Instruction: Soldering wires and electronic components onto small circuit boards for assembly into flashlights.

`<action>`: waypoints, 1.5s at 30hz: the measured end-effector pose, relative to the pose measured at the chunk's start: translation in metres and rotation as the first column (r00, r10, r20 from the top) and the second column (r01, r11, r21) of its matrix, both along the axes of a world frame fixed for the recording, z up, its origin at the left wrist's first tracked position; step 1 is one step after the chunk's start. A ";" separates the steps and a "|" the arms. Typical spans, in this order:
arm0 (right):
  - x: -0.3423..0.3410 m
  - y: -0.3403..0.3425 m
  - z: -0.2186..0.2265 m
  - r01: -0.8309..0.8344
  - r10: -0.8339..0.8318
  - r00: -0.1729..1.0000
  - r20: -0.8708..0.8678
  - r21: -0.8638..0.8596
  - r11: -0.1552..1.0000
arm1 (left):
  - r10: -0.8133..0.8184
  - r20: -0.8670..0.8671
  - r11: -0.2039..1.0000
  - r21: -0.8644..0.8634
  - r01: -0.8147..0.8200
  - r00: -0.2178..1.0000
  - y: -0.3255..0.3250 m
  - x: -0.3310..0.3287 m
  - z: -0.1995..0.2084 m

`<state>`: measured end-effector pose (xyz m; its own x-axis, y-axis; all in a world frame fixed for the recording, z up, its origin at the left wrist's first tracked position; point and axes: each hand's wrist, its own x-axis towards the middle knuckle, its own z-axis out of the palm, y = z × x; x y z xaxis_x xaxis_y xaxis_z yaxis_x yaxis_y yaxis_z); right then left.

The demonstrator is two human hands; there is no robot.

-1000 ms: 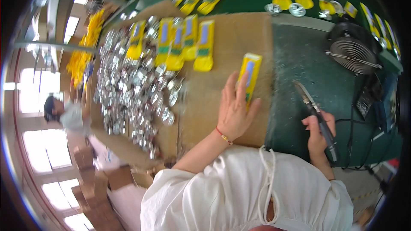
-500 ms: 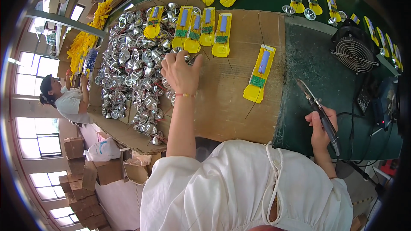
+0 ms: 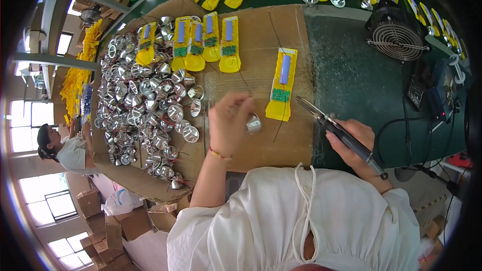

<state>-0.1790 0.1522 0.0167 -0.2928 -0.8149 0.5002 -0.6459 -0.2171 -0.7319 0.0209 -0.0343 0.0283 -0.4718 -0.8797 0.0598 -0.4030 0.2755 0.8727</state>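
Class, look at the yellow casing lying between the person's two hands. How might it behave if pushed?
The yellow casing would probably slide rather than roll, since it lies flat on the cardboard. It looks fairly stiff, keeping its straight shape. Its thin wires could bend or snag, as they stick out beyond both ends.

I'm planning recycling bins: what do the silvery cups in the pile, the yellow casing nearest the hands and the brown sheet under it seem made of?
Silvery cups: polished metal or metal-coated plastic; mirror-bright reflections fit both.
Yellow casing: probably moulded plastic, smooth, judging by its even colour and raised rims.
Brown sheet: likely cardboard, matt, judging by its papery colour and creases.
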 end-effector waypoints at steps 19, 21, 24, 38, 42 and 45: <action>0.022 -0.027 -0.016 0.076 -0.086 0.932 0.352 0.044 0.996 | -0.070 0.092 0.986 -0.145 0.083 0.993 0.020 -0.024 -0.030; 0.023 -0.027 -0.016 0.075 -0.094 0.920 0.381 0.065 0.995 | -0.072 0.086 0.986 -0.142 0.083 0.994 0.019 -0.025 -0.030; 0.024 -0.024 -0.013 0.070 -0.113 0.921 0.373 0.128 0.989 | -0.075 0.079 0.985 -0.148 0.086 0.994 0.018 -0.024 -0.031; 0.023 -0.020 -0.016 0.077 -0.133 0.897 0.421 0.147 0.986 | -0.077 0.087 0.993 -0.082 0.085 0.993 0.015 -0.024 -0.031; 0.024 -0.020 -0.014 0.043 -0.119 0.884 0.453 0.174 0.984 | -0.077 0.091 0.994 -0.066 0.083 0.993 0.016 -0.024 -0.030; 0.023 -0.021 -0.013 0.022 -0.079 0.893 0.443 0.133 0.991 | -0.076 0.104 0.995 -0.061 0.082 0.992 0.015 -0.025 -0.029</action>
<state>-0.1558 0.1314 0.0033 -0.5043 -0.8387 0.2055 -0.2529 -0.0841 -0.9638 -0.0043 -0.0189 -0.0004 -0.5461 -0.8352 0.0642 -0.4633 0.3651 0.8075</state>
